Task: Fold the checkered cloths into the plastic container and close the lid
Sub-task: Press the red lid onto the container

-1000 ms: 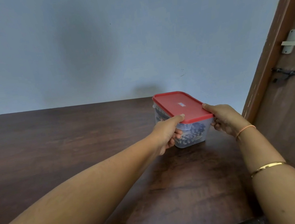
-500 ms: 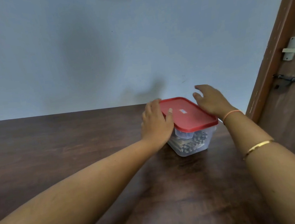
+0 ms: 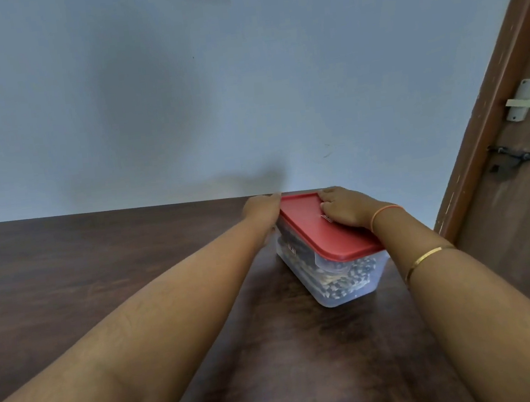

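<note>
Your right hand (image 3: 345, 208) lies palm-down on the far part of the red lid (image 3: 313, 228), its grip flattened against the top rather than pinching anything; your left hand (image 3: 261, 209) rests against the lid's far-left corner, and whether its grip curls over the rim cannot be told from here. The clear plastic container (image 3: 332, 279) stands on the dark wooden table (image 3: 99, 269), toward its right side and near the door (image 3: 518, 172), with the checkered cloths (image 3: 342, 279) visible through its wall, packed up under the lid. The lid sits across the whole opening, but the near corner looks less firmly seated, so the seal is probably unfinished. Press only at the far end and the near edge may spring up. Bulging cloth caught under the rim would prevent a snap. A hard off-centre push could also skid the container along the smooth table.
</note>
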### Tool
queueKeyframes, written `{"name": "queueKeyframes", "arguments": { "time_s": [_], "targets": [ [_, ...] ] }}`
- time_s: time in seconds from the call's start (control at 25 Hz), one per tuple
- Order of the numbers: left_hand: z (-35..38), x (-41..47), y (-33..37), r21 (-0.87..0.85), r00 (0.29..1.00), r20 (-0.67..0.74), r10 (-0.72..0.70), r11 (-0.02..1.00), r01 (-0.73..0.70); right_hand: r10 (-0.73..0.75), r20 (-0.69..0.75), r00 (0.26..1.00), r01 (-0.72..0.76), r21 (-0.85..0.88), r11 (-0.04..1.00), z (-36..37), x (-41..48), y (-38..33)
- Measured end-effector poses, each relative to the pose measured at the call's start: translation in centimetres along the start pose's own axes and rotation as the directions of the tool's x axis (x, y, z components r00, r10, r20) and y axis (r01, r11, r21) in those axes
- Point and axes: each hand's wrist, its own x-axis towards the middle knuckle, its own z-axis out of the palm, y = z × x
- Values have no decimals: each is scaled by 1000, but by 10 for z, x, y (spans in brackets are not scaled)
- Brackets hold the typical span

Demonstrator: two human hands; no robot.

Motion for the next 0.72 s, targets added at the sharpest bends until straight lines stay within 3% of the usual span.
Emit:
{"name": "queueKeyframes", "arguments": {
  "time_s": [0.08,0.24,0.52,0.72],
  "targets": [
    [0,0,1,-171,990,66,-121,977,131,22,-31,999,-21,39,999,0,10,5],
    [-7,6,-3,-172,955,200,-220,951,256,101,-149,984,-94,50,994,-7,26,5],
    [-8,22,-18,-235,974,180,-135,956,176,159,-302,940,-144,73,987,3,30,1],
    [-6,23,-18,-218,990,117,-78,971,102,94,-281,955,-114,-59,992,12,26,1]
  ]
}}
